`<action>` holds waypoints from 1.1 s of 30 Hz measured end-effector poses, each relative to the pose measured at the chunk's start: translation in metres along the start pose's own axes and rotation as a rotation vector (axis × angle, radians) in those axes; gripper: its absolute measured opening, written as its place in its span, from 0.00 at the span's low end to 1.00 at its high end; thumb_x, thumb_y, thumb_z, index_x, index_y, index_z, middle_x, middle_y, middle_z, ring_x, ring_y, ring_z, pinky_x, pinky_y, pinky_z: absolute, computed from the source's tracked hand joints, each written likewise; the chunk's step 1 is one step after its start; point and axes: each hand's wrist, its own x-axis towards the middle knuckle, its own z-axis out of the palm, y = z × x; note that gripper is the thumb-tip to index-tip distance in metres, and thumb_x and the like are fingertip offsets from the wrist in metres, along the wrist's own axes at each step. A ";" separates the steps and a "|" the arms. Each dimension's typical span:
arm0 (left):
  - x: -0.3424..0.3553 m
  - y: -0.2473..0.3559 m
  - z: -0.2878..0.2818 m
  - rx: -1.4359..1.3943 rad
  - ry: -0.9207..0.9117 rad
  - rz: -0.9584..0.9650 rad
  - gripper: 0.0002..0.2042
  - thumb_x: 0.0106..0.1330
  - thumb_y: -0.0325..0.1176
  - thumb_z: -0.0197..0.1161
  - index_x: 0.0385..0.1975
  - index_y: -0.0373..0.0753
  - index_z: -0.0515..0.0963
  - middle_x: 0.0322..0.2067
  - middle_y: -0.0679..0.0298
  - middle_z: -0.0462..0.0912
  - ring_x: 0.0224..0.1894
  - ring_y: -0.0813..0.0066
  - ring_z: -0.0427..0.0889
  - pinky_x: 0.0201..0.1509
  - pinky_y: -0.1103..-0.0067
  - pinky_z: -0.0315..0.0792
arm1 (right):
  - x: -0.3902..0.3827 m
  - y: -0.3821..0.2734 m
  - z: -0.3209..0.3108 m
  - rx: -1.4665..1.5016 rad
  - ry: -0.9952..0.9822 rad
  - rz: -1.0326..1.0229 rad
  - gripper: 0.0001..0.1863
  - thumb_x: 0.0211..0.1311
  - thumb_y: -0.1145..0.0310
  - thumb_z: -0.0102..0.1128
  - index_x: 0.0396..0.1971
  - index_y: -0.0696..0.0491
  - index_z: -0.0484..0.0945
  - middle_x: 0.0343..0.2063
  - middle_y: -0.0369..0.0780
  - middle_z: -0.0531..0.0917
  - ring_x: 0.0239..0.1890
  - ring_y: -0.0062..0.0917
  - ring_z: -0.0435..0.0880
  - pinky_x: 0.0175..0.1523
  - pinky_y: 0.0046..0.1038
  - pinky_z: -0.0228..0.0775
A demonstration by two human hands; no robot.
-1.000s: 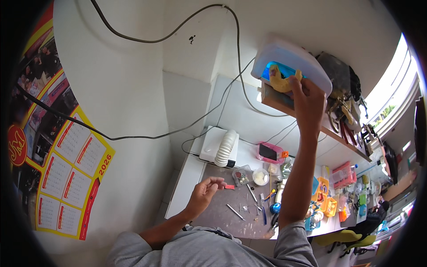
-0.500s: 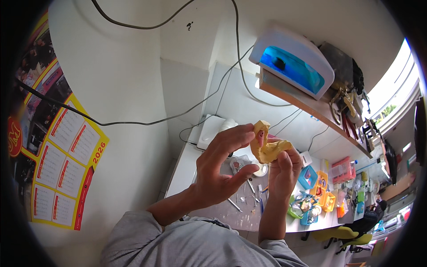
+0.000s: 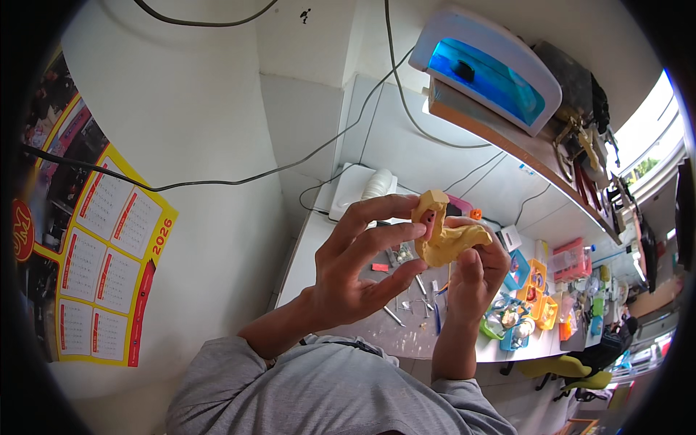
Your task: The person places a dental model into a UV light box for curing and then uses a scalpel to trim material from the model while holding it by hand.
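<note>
A yellow U-shaped dental cast (image 3: 455, 246) is held up over the desk between my two hands. A small pink piece with dark spots (image 3: 428, 223) sits against the inner side of its left arm. My right hand (image 3: 475, 279) pinches the right end, thumb in front and fingers behind. From the left, my left hand (image 3: 348, 264) closes on the cast, its index finger near the top and another fingertip at the pink piece. The left thumb reaches the cast's lower edge. Below lie metal hand tools (image 3: 394, 316) and a small red block (image 3: 379, 267).
A white curing lamp with blue light (image 3: 493, 61) stands on a wall shelf (image 3: 522, 156) at upper right. Colored baskets of small parts (image 3: 535, 290) crowd the desk's right side. A cable (image 3: 239, 180) hangs across the left wall, over a calendar (image 3: 109, 254).
My left fingers have closed in from beside the cast onto the pink piece and the cast's edge. The right hand keeps its hold. The view has shifted slightly, uncovering the red block.
</note>
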 end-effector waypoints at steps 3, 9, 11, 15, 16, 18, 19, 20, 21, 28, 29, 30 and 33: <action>0.004 0.008 0.003 -0.323 0.120 -0.193 0.22 0.61 0.29 0.74 0.56 0.39 0.79 0.58 0.51 0.78 0.59 0.58 0.81 0.56 0.71 0.82 | 0.006 -0.004 -0.005 -0.016 -0.061 0.068 0.28 0.68 0.54 0.65 0.47 0.69 0.80 0.42 0.43 0.86 0.40 0.20 0.84 0.47 0.21 0.75; 0.037 -0.010 -0.014 -0.411 -0.259 -0.266 0.22 0.67 0.19 0.65 0.61 0.37 0.77 0.59 0.54 0.79 0.61 0.64 0.81 0.57 0.73 0.83 | 0.049 -0.011 -0.023 0.121 -0.196 0.348 0.26 0.70 0.55 0.56 0.47 0.66 0.82 0.41 0.43 0.87 0.36 0.21 0.86 0.43 0.21 0.79; 0.044 -0.016 -0.012 -0.372 -0.259 -0.233 0.22 0.65 0.17 0.65 0.60 0.37 0.77 0.57 0.55 0.80 0.59 0.65 0.82 0.57 0.73 0.83 | 0.064 -0.015 -0.019 0.114 -0.160 0.351 0.26 0.75 0.54 0.54 0.53 0.64 0.79 0.40 0.43 0.87 0.35 0.22 0.87 0.41 0.23 0.81; 0.064 -0.024 0.005 -0.355 -0.045 -0.242 0.18 0.63 0.16 0.67 0.53 0.34 0.79 0.50 0.59 0.82 0.55 0.68 0.84 0.57 0.75 0.84 | 0.087 -0.019 -0.010 0.093 -0.033 0.219 0.24 0.77 0.54 0.54 0.55 0.62 0.75 0.39 0.43 0.86 0.35 0.21 0.86 0.42 0.24 0.83; 0.072 -0.026 0.012 -0.320 0.009 -0.213 0.15 0.63 0.17 0.68 0.49 0.33 0.79 0.50 0.60 0.82 0.54 0.69 0.85 0.56 0.75 0.84 | 0.091 -0.018 -0.008 0.078 0.006 0.160 0.23 0.77 0.56 0.55 0.55 0.62 0.75 0.40 0.44 0.86 0.36 0.21 0.86 0.42 0.24 0.83; 0.091 -0.032 0.024 -0.274 0.054 -0.221 0.15 0.62 0.17 0.69 0.48 0.32 0.79 0.49 0.59 0.82 0.54 0.69 0.84 0.57 0.74 0.84 | 0.100 -0.019 -0.002 -0.028 0.020 0.002 0.19 0.74 0.63 0.59 0.55 0.61 0.75 0.40 0.44 0.87 0.36 0.21 0.87 0.43 0.24 0.83; 0.100 -0.035 0.029 -0.257 0.068 -0.228 0.15 0.62 0.17 0.70 0.49 0.32 0.79 0.48 0.58 0.83 0.55 0.69 0.84 0.58 0.74 0.83 | 0.105 -0.022 0.002 -0.167 0.043 -0.058 0.19 0.74 0.64 0.60 0.56 0.60 0.76 0.40 0.44 0.88 0.36 0.21 0.87 0.43 0.25 0.83; 0.107 -0.041 0.034 -0.230 0.075 -0.217 0.16 0.62 0.18 0.70 0.49 0.33 0.79 0.47 0.59 0.83 0.54 0.69 0.84 0.57 0.74 0.84 | 0.110 -0.023 0.005 -0.305 0.067 -0.115 0.18 0.73 0.65 0.60 0.57 0.59 0.76 0.40 0.44 0.89 0.35 0.21 0.88 0.43 0.26 0.83; 0.114 -0.047 0.039 -0.204 0.083 -0.206 0.16 0.62 0.18 0.71 0.49 0.33 0.79 0.47 0.59 0.84 0.53 0.69 0.85 0.57 0.74 0.84 | 0.115 -0.025 0.008 -0.443 0.092 -0.172 0.18 0.72 0.67 0.61 0.57 0.59 0.77 0.40 0.44 0.89 0.35 0.22 0.88 0.44 0.26 0.83; 0.133 -0.051 0.043 0.060 0.148 -0.124 0.13 0.60 0.24 0.74 0.43 0.33 0.81 0.43 0.58 0.86 0.46 0.70 0.88 0.53 0.76 0.83 | 0.139 -0.036 0.015 -0.948 0.146 -0.201 0.17 0.66 0.64 0.63 0.50 0.59 0.83 0.36 0.46 0.90 0.31 0.35 0.89 0.41 0.34 0.77; 0.134 -0.052 0.042 0.150 0.157 -0.104 0.13 0.59 0.26 0.75 0.41 0.33 0.81 0.41 0.58 0.87 0.45 0.70 0.88 0.52 0.75 0.82 | 0.142 -0.035 0.015 -0.957 0.127 -0.234 0.17 0.66 0.64 0.63 0.49 0.59 0.84 0.35 0.46 0.90 0.31 0.37 0.89 0.42 0.35 0.77; 0.135 -0.054 0.040 0.239 0.166 -0.083 0.13 0.58 0.27 0.76 0.40 0.34 0.82 0.39 0.59 0.87 0.44 0.69 0.88 0.51 0.74 0.82 | 0.146 -0.035 0.014 -0.966 0.109 -0.268 0.16 0.66 0.64 0.63 0.48 0.59 0.84 0.35 0.46 0.90 0.31 0.39 0.89 0.43 0.36 0.77; 0.138 -0.063 0.038 0.415 0.215 -0.001 0.14 0.55 0.32 0.78 0.37 0.35 0.83 0.34 0.60 0.88 0.40 0.68 0.88 0.47 0.72 0.79 | 0.154 -0.035 0.017 -0.987 0.081 -0.264 0.16 0.66 0.62 0.63 0.45 0.59 0.85 0.32 0.47 0.89 0.32 0.44 0.88 0.43 0.38 0.77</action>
